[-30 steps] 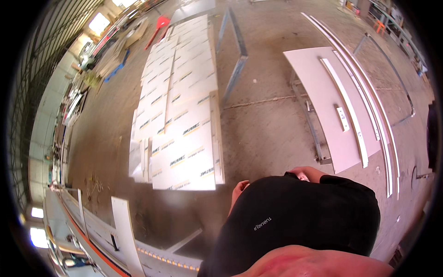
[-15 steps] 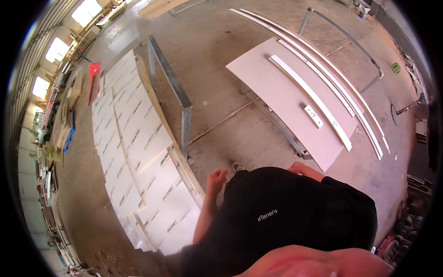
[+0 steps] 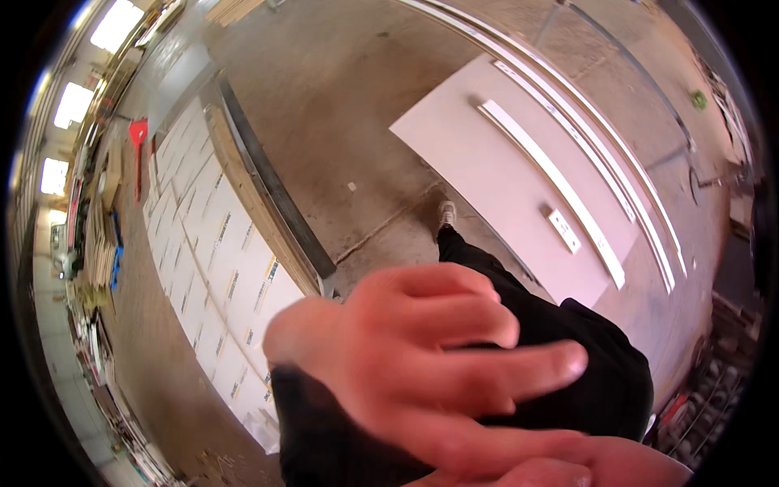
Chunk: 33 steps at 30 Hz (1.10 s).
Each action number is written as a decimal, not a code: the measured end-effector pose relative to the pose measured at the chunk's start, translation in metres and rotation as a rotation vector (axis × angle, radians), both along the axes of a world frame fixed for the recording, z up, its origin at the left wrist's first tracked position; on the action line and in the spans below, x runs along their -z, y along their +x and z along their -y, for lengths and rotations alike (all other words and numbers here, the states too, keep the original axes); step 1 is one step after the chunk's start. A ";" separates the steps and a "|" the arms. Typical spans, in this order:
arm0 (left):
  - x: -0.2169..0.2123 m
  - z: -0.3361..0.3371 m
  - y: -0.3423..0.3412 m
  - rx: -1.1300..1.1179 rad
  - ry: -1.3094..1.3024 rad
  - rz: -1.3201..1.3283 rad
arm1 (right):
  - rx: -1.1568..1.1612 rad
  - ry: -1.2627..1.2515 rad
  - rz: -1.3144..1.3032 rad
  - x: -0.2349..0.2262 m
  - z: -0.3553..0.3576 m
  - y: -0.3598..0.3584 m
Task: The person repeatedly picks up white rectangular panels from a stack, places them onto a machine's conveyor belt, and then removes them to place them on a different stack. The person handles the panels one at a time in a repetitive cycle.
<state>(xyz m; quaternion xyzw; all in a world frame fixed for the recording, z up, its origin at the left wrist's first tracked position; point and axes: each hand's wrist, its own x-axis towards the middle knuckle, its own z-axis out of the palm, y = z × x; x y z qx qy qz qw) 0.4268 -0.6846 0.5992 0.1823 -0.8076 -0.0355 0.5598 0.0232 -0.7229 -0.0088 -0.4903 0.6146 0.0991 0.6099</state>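
Observation:
My left hand (image 3: pixel 422 365) fills the lower middle of the view, very close to the camera and blurred. Its fingers are stretched out toward the right and slightly apart, and it holds nothing. A black sleeve (image 3: pixel 312 430) runs from it to the lower left. My right hand is out of view. Below the hand I see my black clothing (image 3: pixel 600 373) and one leg ending in a pale shoe (image 3: pixel 445 215) on the concrete floor (image 3: pixel 349 97).
A stack of white panels (image 3: pixel 203 260) lies at the left beside a long dark metal beam (image 3: pixel 276 195). At the right a large white board (image 3: pixel 487 162) carries a white strip (image 3: pixel 552 174) and a small white piece (image 3: pixel 564 230). Long white rails (image 3: pixel 600 134) lie beyond it.
My left hand has risen from beside my body to just in front of the camera. The view has swung, so the panel stack sits further left and the white board nearer.

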 end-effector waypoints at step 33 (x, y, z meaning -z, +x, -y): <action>0.307 0.308 0.372 -0.423 1.446 -0.572 | -0.594 -0.093 0.036 0.052 0.501 0.428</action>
